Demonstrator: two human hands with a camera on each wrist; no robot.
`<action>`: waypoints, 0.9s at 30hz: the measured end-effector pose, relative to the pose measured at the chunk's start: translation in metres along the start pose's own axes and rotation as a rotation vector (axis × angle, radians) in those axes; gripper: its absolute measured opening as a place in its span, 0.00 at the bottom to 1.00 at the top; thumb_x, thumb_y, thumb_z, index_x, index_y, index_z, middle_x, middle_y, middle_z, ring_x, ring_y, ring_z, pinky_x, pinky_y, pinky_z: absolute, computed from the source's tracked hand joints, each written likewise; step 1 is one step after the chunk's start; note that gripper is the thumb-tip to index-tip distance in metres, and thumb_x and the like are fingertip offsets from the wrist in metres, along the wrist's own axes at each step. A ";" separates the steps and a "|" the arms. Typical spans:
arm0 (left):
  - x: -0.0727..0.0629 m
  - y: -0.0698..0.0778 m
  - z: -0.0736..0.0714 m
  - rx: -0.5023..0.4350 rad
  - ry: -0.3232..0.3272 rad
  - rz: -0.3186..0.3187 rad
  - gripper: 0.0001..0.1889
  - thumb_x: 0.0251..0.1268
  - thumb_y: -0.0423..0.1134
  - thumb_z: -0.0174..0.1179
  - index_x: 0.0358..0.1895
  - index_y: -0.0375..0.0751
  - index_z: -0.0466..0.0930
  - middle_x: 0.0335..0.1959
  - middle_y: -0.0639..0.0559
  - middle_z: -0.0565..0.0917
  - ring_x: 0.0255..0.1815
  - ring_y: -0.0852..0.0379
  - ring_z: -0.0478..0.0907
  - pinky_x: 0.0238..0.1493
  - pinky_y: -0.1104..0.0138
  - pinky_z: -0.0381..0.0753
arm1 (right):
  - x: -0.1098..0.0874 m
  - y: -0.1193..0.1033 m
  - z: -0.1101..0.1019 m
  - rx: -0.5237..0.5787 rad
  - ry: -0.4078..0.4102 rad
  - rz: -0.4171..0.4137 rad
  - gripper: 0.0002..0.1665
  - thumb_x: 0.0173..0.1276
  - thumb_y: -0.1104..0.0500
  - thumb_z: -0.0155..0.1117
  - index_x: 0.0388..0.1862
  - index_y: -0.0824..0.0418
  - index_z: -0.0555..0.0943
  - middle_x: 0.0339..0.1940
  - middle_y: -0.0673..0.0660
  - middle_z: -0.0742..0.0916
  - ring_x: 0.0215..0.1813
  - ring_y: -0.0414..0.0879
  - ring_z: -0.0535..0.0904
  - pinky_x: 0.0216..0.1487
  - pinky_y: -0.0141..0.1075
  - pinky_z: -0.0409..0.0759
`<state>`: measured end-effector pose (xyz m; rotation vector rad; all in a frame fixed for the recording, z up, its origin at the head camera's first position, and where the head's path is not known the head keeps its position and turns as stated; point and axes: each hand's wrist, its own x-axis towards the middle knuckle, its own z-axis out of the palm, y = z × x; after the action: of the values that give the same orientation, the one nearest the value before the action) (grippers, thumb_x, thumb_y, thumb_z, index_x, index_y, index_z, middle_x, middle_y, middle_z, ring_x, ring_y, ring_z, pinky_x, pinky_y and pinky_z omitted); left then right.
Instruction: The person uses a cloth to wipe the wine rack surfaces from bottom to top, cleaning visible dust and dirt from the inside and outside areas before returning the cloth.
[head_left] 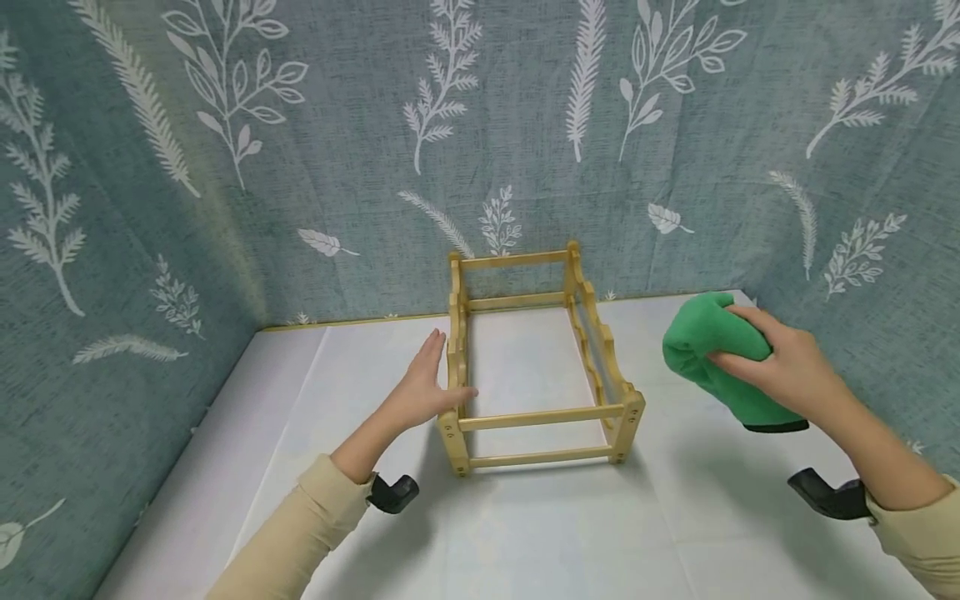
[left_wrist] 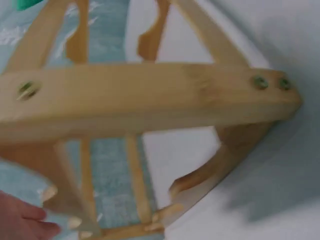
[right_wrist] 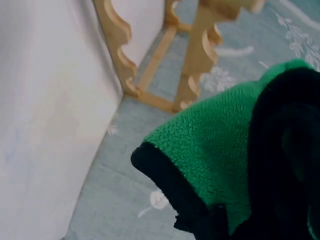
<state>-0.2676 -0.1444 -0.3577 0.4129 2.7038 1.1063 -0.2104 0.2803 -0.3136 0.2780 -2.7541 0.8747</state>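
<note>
A light wooden rack [head_left: 542,421] with scalloped side rails stands on the white table. My left hand [head_left: 420,392] is at the rack's left side, fingers straight along the outside and thumb reaching over the side rail. In the left wrist view, fingertips [left_wrist: 30,217] show close to a scalloped rail, slightly blurred. My right hand [head_left: 787,362] grips a green cloth [head_left: 708,333], bunched and folded, in the air to the right of the rack. Its fuzzy surface and black edging [right_wrist: 170,175] show in the right wrist view, where the hand itself is hidden.
Grey-blue fabric [head_left: 510,125] with white leaf prints hangs behind the table and along both sides. The white table top [head_left: 540,533] extends in front of the rack and to either side. Black wrist straps [head_left: 393,493] sit at both cuffs.
</note>
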 end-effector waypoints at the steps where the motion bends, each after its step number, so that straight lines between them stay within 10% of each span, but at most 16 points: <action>1: 0.001 0.001 0.001 0.012 -0.022 -0.016 0.52 0.56 0.53 0.59 0.73 0.39 0.31 0.74 0.41 0.35 0.74 0.43 0.35 0.67 0.45 0.48 | 0.003 0.000 -0.004 0.005 0.000 0.026 0.38 0.63 0.51 0.61 0.67 0.63 0.61 0.51 0.75 0.75 0.40 0.66 0.75 0.28 0.49 0.72; 12: 0.004 0.001 0.001 0.031 -0.104 -0.036 0.51 0.56 0.47 0.59 0.73 0.39 0.30 0.74 0.40 0.38 0.73 0.43 0.38 0.67 0.45 0.49 | 0.046 -0.026 -0.019 0.019 -0.029 0.128 0.46 0.63 0.38 0.55 0.73 0.56 0.53 0.63 0.72 0.68 0.52 0.69 0.69 0.38 0.56 0.70; 27: -0.028 0.014 0.009 0.123 -0.091 -0.026 0.52 0.52 0.45 0.61 0.72 0.34 0.34 0.73 0.40 0.42 0.73 0.44 0.42 0.68 0.50 0.52 | 0.118 -0.090 0.007 0.054 -0.117 0.044 0.45 0.61 0.36 0.55 0.71 0.56 0.56 0.64 0.67 0.68 0.55 0.64 0.69 0.43 0.55 0.71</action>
<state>-0.2358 -0.1376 -0.3522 0.4354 2.6976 0.8944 -0.3020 0.1916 -0.2371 0.2875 -2.8570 0.9748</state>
